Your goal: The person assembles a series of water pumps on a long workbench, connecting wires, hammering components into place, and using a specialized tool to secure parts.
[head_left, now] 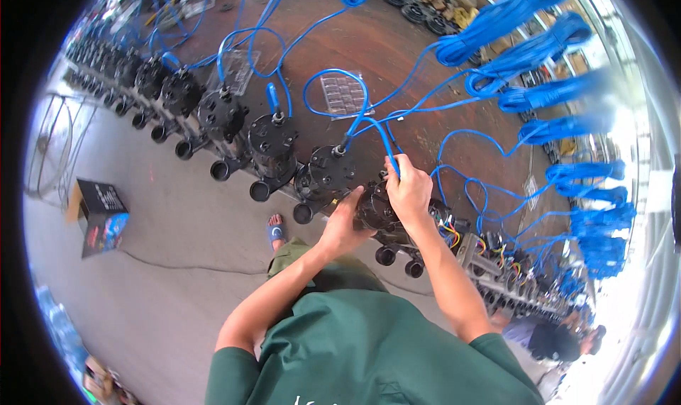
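Note:
In front of me a black, round-topped pump [376, 211] stands in a long row along the bench edge. My left hand [343, 228] curves around the near-left side of its housing, thumb and fingers spread on it. My right hand [410, 189] is closed around a blue cable [384, 138] just above the top of this pump. The cable arches up from the fist and off to the left; where it enters the pump is hidden by the hand. Just left stands another black pump [330, 167] with a blue cable rising from its top fitting.
More black pumps [272, 144] run off to the left, their round ports facing me. On the right, open units show coloured wires [450, 232]. Blue cable coils [501, 22] lie across the brown bench [397, 40]. An open carton [103, 217] sits on the floor; a person [557, 340] is at lower right.

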Demonstrator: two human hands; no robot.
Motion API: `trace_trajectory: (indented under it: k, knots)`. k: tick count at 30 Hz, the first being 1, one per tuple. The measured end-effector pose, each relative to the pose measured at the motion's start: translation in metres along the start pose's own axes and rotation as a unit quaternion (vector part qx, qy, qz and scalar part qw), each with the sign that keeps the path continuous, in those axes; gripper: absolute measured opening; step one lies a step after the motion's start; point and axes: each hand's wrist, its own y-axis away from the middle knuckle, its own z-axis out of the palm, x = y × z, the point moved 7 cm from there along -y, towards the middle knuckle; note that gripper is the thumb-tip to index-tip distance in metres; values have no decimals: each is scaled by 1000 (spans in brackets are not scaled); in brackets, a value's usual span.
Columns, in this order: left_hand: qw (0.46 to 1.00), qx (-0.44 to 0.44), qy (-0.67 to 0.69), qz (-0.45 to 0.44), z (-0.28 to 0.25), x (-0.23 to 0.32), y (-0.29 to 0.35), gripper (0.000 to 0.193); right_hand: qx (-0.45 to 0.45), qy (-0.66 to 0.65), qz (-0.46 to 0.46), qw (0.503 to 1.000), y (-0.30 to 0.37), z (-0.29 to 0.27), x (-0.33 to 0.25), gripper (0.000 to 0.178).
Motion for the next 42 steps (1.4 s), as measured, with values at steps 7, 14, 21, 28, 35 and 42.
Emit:
trace_trajectory:
  k: [7,14,21,28,35,42]
  knots:
    - [998,-60,-7,15,2,-9,-16,109,-26,-37,-80,996,4,-10,-19,12]
    - [926,-134,-302,-184,23,-98,31,113,-29,-181,41,982,9,-9,10,22]
    - [948,-180,-145,-221,60,-132,35,58,-151,-207,67,964,9,5,19,19]
    - [953,-156,-127,-228,56,-119,40,52,-86,-119,161,976,22,7,18,23]
    - [979,-102,-110,-141,61,-130,45,51,-66,-37,229,970,27,10,16,27]
    - [940,-192,-19,-283,50,-149,48,52,-26,-39,244,969,30,8,18,31]
